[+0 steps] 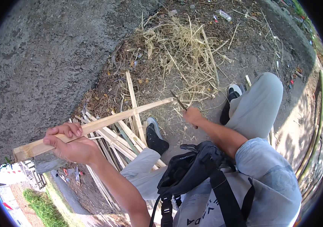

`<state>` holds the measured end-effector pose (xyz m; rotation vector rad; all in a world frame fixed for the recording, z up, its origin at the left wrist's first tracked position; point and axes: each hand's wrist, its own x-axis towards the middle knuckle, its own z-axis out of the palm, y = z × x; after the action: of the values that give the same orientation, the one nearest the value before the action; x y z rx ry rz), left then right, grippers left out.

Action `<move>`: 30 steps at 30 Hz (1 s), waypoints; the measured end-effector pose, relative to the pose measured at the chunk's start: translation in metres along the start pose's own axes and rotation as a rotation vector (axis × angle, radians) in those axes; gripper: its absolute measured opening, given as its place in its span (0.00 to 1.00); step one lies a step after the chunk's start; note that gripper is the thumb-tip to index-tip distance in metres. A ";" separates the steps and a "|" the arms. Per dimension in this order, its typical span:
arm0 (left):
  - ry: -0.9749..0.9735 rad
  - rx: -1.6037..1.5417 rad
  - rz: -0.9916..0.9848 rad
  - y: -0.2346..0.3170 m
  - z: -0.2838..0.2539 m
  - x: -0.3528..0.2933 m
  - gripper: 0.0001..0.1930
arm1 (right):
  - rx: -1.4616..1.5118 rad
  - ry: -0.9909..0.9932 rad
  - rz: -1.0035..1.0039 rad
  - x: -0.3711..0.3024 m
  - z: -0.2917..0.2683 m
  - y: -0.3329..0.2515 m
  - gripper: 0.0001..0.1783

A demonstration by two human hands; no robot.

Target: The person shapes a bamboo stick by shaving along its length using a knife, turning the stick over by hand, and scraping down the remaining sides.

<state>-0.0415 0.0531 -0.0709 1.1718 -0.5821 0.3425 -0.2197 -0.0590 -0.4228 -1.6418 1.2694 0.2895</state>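
At left, the left hand [67,144] grips a bamboo slat [110,120] near its wide end; it slants right and away above loose strips [129,131]. Curled shavings [184,53] lie at the far side. Right of centre, the right hand [193,116] clasps a knife [179,101], blade beside the slat's narrow tip.

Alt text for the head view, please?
A person's left hand grips a long pale wooden strip near its wide end; the right hand holds a knife at the strip's far tip. More strips lie beside the left shoe, with pale shavings beyond.
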 end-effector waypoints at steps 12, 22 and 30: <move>-0.017 -0.027 0.015 -0.002 -0.001 -0.007 0.20 | 0.004 0.149 -0.668 -0.059 0.006 -0.059 0.28; -0.239 -0.318 -0.046 0.002 -0.016 -0.013 0.22 | -0.016 0.046 -0.424 -0.030 0.019 -0.043 0.32; -0.191 -0.306 -0.038 0.005 -0.017 -0.014 0.23 | -0.022 0.070 -0.436 -0.017 0.036 -0.042 0.32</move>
<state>-0.0509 0.0717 -0.0803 0.9237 -0.7496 0.1029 -0.1786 -0.0222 -0.4045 -1.9093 0.9273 -0.0213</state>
